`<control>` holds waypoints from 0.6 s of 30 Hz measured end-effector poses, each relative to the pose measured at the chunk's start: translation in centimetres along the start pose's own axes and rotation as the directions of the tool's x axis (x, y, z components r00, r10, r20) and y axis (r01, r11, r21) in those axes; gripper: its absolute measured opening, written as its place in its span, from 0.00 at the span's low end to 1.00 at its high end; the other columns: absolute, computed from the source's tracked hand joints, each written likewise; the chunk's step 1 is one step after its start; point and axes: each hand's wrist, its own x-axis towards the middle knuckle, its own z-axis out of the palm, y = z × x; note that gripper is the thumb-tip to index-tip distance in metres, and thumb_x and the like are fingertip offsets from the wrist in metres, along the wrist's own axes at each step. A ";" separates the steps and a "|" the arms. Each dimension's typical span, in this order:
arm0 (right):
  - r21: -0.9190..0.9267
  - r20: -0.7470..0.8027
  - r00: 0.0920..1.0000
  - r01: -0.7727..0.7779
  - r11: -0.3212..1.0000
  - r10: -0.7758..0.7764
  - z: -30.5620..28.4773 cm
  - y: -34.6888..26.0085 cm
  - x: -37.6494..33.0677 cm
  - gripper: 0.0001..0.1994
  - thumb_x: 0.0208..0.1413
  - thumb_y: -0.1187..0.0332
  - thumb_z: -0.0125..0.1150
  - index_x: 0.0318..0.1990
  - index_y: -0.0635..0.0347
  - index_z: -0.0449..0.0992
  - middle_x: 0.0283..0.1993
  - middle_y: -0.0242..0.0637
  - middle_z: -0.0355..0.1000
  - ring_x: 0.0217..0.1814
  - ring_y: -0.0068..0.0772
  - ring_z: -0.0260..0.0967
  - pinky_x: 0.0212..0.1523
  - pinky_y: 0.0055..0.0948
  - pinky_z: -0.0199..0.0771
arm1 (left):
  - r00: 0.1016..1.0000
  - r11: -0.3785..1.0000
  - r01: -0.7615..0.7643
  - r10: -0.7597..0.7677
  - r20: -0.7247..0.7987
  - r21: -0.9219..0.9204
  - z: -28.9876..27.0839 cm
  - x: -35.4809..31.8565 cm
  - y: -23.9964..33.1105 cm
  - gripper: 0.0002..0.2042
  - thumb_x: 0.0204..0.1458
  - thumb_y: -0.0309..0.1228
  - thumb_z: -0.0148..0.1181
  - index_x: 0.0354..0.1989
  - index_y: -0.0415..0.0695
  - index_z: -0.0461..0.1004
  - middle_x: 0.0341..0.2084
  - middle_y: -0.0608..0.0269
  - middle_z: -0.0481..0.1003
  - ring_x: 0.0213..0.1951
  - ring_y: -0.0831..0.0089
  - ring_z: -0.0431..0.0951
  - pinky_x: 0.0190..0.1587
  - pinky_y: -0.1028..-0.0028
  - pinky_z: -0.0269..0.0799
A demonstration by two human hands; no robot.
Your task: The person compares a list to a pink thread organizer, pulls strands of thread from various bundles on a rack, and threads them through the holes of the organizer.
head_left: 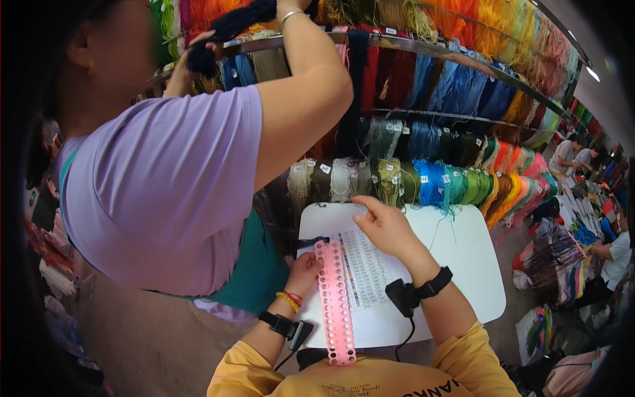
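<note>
So the left hand (pixel 304 272) has its grip pinched on the long pink plastic strip full of round holes (pixel 335 304), up near the strip's far end, right where a bit of dark thread (pixel 311 242) is tied on. The strip runs from there back toward the person, and its near end hangs over the white rounded surface (pixel 463 258). The right hand (pixel 385 227) lies flat on the printed paper chart with a colour column (pixel 366 268), fingers spread, holding nothing. You can't really read the chart, it's too small. A second person in a lilac t-shirt (pixel 165 192) blocks the whole left side, reaching up into the hanging skeins of coloured thread (pixel 430 178) on the racks. Their hands are half buried in dark yarn.
</note>
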 end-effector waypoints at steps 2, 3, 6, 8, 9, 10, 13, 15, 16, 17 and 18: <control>0.066 -0.012 1.000 0.023 0.998 -0.022 0.3 0.4 -0.1 0.16 0.48 0.62 0.50 0.45 0.54 0.66 0.25 0.42 0.69 0.29 0.42 0.68 0.32 0.37 0.67 | 1.000 0.998 0.007 -0.007 0.010 -0.066 0.1 0.1 0.1 0.09 0.49 0.27 0.50 0.36 0.35 0.65 0.22 0.66 0.70 0.22 0.80 0.69 0.25 0.81 0.66; 0.001 -0.010 1.000 0.029 1.000 -0.029 1.3 1.6 -0.2 0.15 0.48 0.62 0.50 0.44 0.55 0.67 0.25 0.41 0.69 0.29 0.42 0.67 0.32 0.36 0.66 | 1.000 0.998 -0.007 0.007 0.015 -0.056 0.1 0.4 -0.1 0.08 0.49 0.27 0.50 0.36 0.35 0.65 0.23 0.66 0.70 0.22 0.81 0.69 0.24 0.81 0.66; -0.096 0.059 0.998 -0.005 0.995 0.011 3.7 3.9 -1.2 0.15 0.48 0.63 0.49 0.43 0.58 0.68 0.33 0.42 0.69 0.35 0.41 0.67 0.36 0.35 0.66 | 1.000 0.999 -0.016 0.017 0.023 -0.035 0.2 0.2 0.4 0.09 0.49 0.27 0.50 0.36 0.35 0.65 0.22 0.66 0.70 0.22 0.81 0.69 0.24 0.81 0.65; -0.163 0.101 0.995 0.005 0.987 0.012 5.6 5.3 -2.0 0.15 0.48 0.64 0.48 0.44 0.57 0.68 0.39 0.43 0.68 0.41 0.42 0.66 0.40 0.35 0.66 | 0.999 0.999 -0.026 0.027 0.019 -0.020 0.1 0.4 -0.1 0.09 0.49 0.27 0.50 0.36 0.35 0.65 0.22 0.66 0.70 0.23 0.81 0.69 0.24 0.82 0.65; -0.164 0.166 0.985 -0.019 0.986 0.047 6.3 5.8 -2.3 0.15 0.49 0.65 0.47 0.45 0.56 0.67 0.42 0.43 0.67 0.44 0.43 0.65 0.43 0.35 0.65 | 0.999 0.999 -0.042 0.042 0.020 0.001 0.0 0.4 -0.2 0.09 0.49 0.27 0.51 0.36 0.35 0.65 0.22 0.66 0.70 0.23 0.82 0.69 0.24 0.82 0.65; -0.165 0.170 0.984 -0.019 0.986 0.048 6.9 6.2 -2.5 0.15 0.49 0.65 0.47 0.45 0.56 0.67 0.42 0.43 0.67 0.44 0.43 0.65 0.43 0.35 0.65 | 0.999 0.999 -0.038 0.038 0.018 -0.001 0.0 0.3 -0.3 0.09 0.49 0.27 0.51 0.36 0.35 0.65 0.22 0.66 0.70 0.23 0.82 0.69 0.24 0.82 0.65; -0.159 0.218 0.975 -0.004 0.987 0.039 8.3 7.1 -3.1 0.16 0.48 0.66 0.48 0.46 0.58 0.66 0.42 0.45 0.67 0.42 0.44 0.65 0.42 0.35 0.65 | 0.999 0.999 -0.026 0.026 0.019 -0.020 0.0 0.1 0.0 0.09 0.49 0.28 0.51 0.36 0.35 0.65 0.22 0.67 0.70 0.23 0.82 0.69 0.24 0.82 0.65; -0.163 0.201 0.979 -0.003 0.987 0.036 8.8 7.6 -3.2 0.16 0.48 0.66 0.48 0.46 0.57 0.66 0.42 0.45 0.67 0.42 0.44 0.65 0.42 0.35 0.65 | 0.999 0.999 -0.029 0.030 0.041 -0.019 0.0 0.2 -0.2 0.10 0.49 0.28 0.51 0.36 0.35 0.65 0.22 0.67 0.70 0.22 0.82 0.69 0.24 0.83 0.64; -0.168 0.183 0.983 -0.001 0.986 0.032 8.9 7.7 -3.2 0.17 0.47 0.66 0.48 0.46 0.57 0.66 0.42 0.45 0.67 0.43 0.44 0.65 0.42 0.35 0.65 | 0.999 0.999 -0.028 0.029 0.043 -0.017 0.0 0.2 -0.2 0.10 0.49 0.28 0.51 0.36 0.35 0.65 0.22 0.67 0.70 0.22 0.82 0.69 0.24 0.83 0.64; -0.166 0.184 0.982 -0.004 0.986 0.035 9.0 7.7 -3.3 0.17 0.47 0.66 0.48 0.46 0.57 0.66 0.42 0.45 0.67 0.43 0.44 0.65 0.42 0.35 0.65 | 0.998 0.999 -0.043 0.044 0.034 -0.028 0.0 0.2 -0.3 0.10 0.49 0.28 0.51 0.36 0.35 0.65 0.21 0.67 0.70 0.22 0.83 0.68 0.25 0.83 0.64; -0.184 0.167 0.986 0.010 0.983 0.021 9.1 7.7 -3.3 0.17 0.47 0.65 0.49 0.46 0.56 0.66 0.41 0.44 0.68 0.42 0.43 0.65 0.42 0.36 0.65 | 0.998 0.998 -0.058 0.059 0.026 -0.039 0.0 0.1 -0.4 0.10 0.49 0.28 0.51 0.37 0.35 0.65 0.21 0.68 0.69 0.22 0.83 0.68 0.25 0.83 0.64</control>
